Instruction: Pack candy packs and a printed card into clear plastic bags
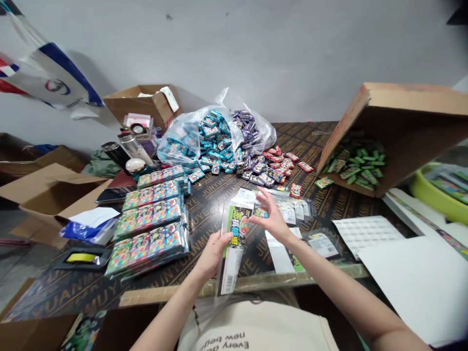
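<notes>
My left hand (215,253) grips a clear plastic packet (237,226) with a green and black printed card and a white barcode label inside, held upright over the table's front edge. Just right of the packet, my right hand (272,217) has its thumb and fingers apart, with nothing seen in it. Under and beyond that hand lie flat clear packets (300,209) with labels. Small wrapped packs lie farther back: red ones (280,161), purple ones (259,168) and blue ones (215,131), many of the blue and purple spilling from clear bags.
Stacks of filled colourful packets (149,243) stand at left, beside a tape roll (82,258) and an open carton (54,195). A tipped cardboard box (413,102) at right holds green packs (361,165). White sheets (413,278) and a yellow-green basin (424,187) sit at far right.
</notes>
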Demonstrator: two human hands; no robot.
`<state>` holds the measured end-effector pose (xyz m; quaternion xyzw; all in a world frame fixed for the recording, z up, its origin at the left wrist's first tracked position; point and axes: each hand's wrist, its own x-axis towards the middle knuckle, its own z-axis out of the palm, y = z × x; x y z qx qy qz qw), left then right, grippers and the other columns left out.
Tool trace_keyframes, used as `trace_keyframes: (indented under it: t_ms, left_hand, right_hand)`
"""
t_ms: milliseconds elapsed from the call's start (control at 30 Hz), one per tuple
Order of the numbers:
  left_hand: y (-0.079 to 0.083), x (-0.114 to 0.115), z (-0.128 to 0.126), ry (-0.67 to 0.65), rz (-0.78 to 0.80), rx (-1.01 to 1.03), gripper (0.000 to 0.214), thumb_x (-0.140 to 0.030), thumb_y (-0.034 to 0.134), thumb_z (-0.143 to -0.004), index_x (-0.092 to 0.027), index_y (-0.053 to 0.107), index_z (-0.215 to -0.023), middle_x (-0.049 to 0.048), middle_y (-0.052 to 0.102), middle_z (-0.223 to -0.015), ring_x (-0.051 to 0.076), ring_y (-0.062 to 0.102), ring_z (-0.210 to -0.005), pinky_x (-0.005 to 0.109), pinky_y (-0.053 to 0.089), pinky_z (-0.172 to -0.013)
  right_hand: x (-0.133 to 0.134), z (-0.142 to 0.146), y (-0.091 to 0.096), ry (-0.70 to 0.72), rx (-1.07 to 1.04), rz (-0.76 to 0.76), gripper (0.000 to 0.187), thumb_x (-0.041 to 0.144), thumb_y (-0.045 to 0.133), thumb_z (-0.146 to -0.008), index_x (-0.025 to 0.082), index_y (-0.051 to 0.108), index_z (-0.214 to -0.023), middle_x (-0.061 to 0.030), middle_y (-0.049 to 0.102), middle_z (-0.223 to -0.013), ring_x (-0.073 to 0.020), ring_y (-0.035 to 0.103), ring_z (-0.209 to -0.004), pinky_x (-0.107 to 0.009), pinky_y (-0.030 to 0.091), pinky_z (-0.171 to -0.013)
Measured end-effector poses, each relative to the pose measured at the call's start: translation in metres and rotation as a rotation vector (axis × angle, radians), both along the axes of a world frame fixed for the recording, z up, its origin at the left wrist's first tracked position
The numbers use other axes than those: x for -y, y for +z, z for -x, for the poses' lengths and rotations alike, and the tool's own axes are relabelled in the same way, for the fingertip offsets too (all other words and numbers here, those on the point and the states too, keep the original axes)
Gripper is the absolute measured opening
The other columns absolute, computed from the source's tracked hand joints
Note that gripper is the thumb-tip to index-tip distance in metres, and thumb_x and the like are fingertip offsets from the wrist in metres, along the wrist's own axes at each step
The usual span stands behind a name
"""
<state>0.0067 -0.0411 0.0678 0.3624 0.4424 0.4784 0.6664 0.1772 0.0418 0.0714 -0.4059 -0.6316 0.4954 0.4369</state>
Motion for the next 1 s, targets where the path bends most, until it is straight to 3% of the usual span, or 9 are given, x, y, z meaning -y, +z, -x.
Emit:
trace_keyframes:
  t_ms: [133, 267, 367, 500, 567, 633, 767, 867, 1000]
  left_hand:
    - [0.001, -0.003, 0.0, -0.029, -0.098, -0.152, 0.031, -0.037, 0.054, -0.076, -0.013, 0.064, -0.093, 0.0052, 0.066, -0.084, 0.019, 0.057, -0.076, 0.027, 0.043, -0.072]
    - [-0.003, -0.003, -0.001, 0.033, -0.18, -0.392, 0.027, -0.039, 0.059, -0.071, -0.013, 0.064, -0.07, 0.0022, 0.062, -0.068, 0.017, 0.054, -0.069, 0.024, 0.041, -0.063]
    - [-0.008, -0.006, 0.002, 0.079, -0.176, -0.47, 0.032, -0.042, 0.057, -0.072, -0.013, 0.058, -0.059, -0.0007, 0.054, -0.056, 0.012, 0.047, -0.055, 0.021, 0.036, -0.052]
    - [-0.013, -0.013, 0.013, 0.112, -0.15, -0.411, 0.037, -0.043, 0.052, -0.076, -0.012, 0.053, -0.056, -0.0013, 0.051, -0.053, 0.009, 0.042, -0.048, 0.02, 0.033, -0.046]
    - [-0.015, -0.014, 0.016, 0.126, -0.123, -0.35, 0.034, -0.043, 0.054, -0.075, -0.012, 0.055, -0.061, -0.0011, 0.053, -0.055, 0.009, 0.044, -0.048, 0.019, 0.034, -0.045]
    - [-0.017, -0.01, 0.014, 0.092, -0.078, -0.269, 0.029, -0.042, 0.058, -0.072, -0.013, 0.059, -0.078, 0.0003, 0.059, -0.065, 0.011, 0.05, -0.053, 0.018, 0.037, -0.045]
    - [-0.023, 0.001, 0.008, -0.059, 0.008, -0.111, 0.048, -0.039, 0.064, -0.069, -0.018, 0.051, -0.11, 0.0045, 0.065, -0.084, 0.016, 0.06, -0.063, 0.023, 0.047, -0.05]
    - [-0.026, 0.0, 0.007, -0.123, 0.031, -0.077, 0.048, -0.039, 0.064, -0.069, -0.018, 0.051, -0.11, 0.0052, 0.066, -0.086, 0.017, 0.062, -0.067, 0.025, 0.049, -0.055]
    - [-0.026, -0.015, 0.008, 0.015, -0.047, -0.128, 0.045, -0.035, 0.064, -0.07, -0.017, 0.052, -0.109, 0.007, 0.066, -0.092, 0.019, 0.062, -0.078, 0.027, 0.049, -0.064]
  right_hand:
    - [0.01, 0.007, -0.016, 0.269, -0.134, 0.321, 0.029, 0.039, 0.065, -0.068, 0.02, 0.058, -0.089, -0.0016, 0.062, -0.078, -0.0159, 0.058, -0.072, -0.03, 0.046, -0.069]
    - [0.007, 0.009, -0.014, 0.189, -0.174, 0.236, 0.021, 0.034, 0.068, -0.064, 0.016, 0.059, -0.072, 0.001, 0.061, -0.064, -0.0129, 0.056, -0.06, -0.026, 0.046, -0.062]
    - [0.006, 0.007, -0.011, 0.203, -0.171, 0.324, 0.025, 0.036, 0.067, -0.066, 0.016, 0.061, -0.081, 0.0, 0.063, -0.065, -0.0126, 0.057, -0.057, -0.024, 0.046, -0.054]
    - [0.02, 0.005, -0.019, 0.443, -0.13, 0.545, 0.047, 0.031, 0.073, -0.059, 0.02, 0.056, -0.101, 0.0007, 0.065, -0.07, -0.0134, 0.06, -0.058, -0.021, 0.045, -0.046]
    - [0.025, 0.004, -0.026, 0.47, -0.108, 0.53, 0.041, 0.029, 0.074, -0.057, 0.017, 0.059, -0.094, 0.0013, 0.064, -0.067, -0.0128, 0.058, -0.055, -0.021, 0.044, -0.046]
    - [0.026, 0.003, -0.031, 0.366, -0.092, 0.448, 0.032, 0.029, 0.073, -0.057, 0.015, 0.061, -0.083, 0.0017, 0.062, -0.062, -0.0116, 0.056, -0.051, -0.022, 0.043, -0.046]
    - [0.018, -0.001, -0.037, 0.257, -0.112, 0.357, 0.035, 0.031, 0.074, -0.055, 0.017, 0.061, -0.085, 0.001, 0.063, -0.067, -0.0162, 0.059, -0.062, -0.028, 0.048, -0.056]
    - [0.017, -0.003, -0.041, 0.217, -0.165, 0.314, 0.037, 0.033, 0.069, -0.062, 0.02, 0.06, -0.095, 0.0003, 0.064, -0.078, -0.019, 0.06, -0.076, -0.032, 0.049, -0.069]
    - [0.019, -0.001, -0.043, 0.197, -0.098, 0.259, 0.034, 0.034, 0.07, -0.062, 0.019, 0.062, -0.091, -0.0009, 0.065, -0.084, -0.0201, 0.06, -0.079, -0.032, 0.047, -0.072]
